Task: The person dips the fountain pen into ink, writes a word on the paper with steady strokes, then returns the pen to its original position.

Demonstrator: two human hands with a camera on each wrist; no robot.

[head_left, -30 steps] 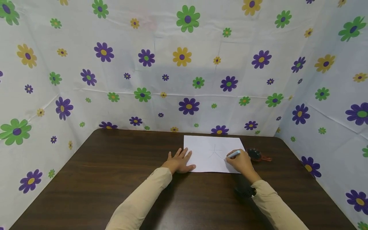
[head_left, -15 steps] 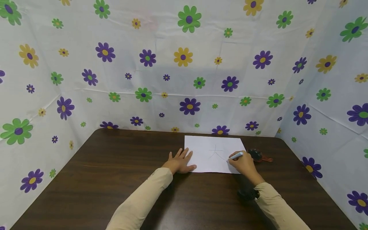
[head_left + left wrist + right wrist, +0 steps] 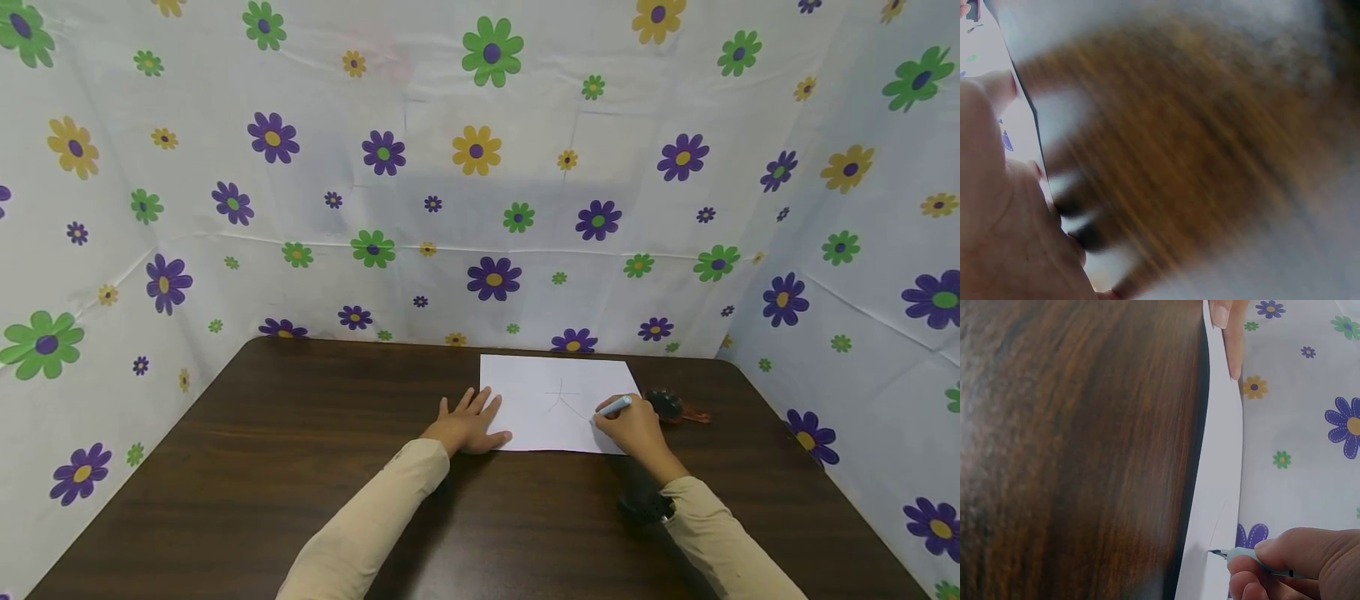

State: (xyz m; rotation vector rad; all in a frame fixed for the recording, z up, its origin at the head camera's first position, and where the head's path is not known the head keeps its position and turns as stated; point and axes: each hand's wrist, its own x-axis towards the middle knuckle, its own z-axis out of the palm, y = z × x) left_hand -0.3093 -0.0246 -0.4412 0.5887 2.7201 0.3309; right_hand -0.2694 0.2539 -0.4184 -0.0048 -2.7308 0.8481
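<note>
A white sheet of paper (image 3: 532,425) lies on the dark wooden table (image 3: 300,417), bearing thin lines: an upright stroke, a crossbar and two slanting strokes. My left hand (image 3: 467,423) rests with spread fingers on the sheet's left edge; in the left wrist view its palm (image 3: 1004,219) shows at the left. My right hand (image 3: 633,425) pinches a light blue pen (image 3: 615,406) over the paper's right part. Seen from the right wrist, the pen's dark tip (image 3: 1215,552) touches the paper at the end of a thin line.
Just right of the paper lies a dark, rounded object with a reddish-brown handle (image 3: 693,414), its kind unclear. A white cloth with printed flowers (image 3: 420,192) hangs behind and beside the table. A black band (image 3: 645,504) is at my right wrist.
The right hand has moved slightly right and toward me with the pen, and the right slanting line has grown longer. Over the last half second little differs. The left hand stays in place.
</note>
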